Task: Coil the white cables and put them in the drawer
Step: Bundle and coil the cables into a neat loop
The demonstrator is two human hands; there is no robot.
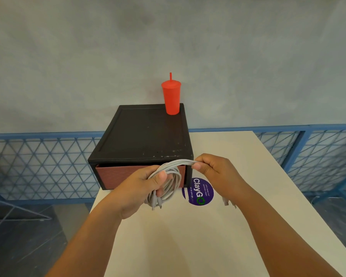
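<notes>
My left hand (142, 188) holds a coil of white cables (171, 182) above the white table, with the thumb pressed over the loops. Two plug ends hang below that hand. My right hand (214, 168) pinches the same bundle of strands where it arcs across from the coil. More plug ends (229, 202) dangle under my right wrist. Just behind both hands stands a black box with a reddish-brown drawer (126, 174). The drawer front is shut or nearly so, and the hands hide part of it.
A red tumbler with a straw (171, 98) stands on the box's black top (144, 132) at the back right. A round purple sticker (200, 191) lies on the white table (188, 236). Blue mesh railing (40, 164) runs behind, close to the table's left and right edges.
</notes>
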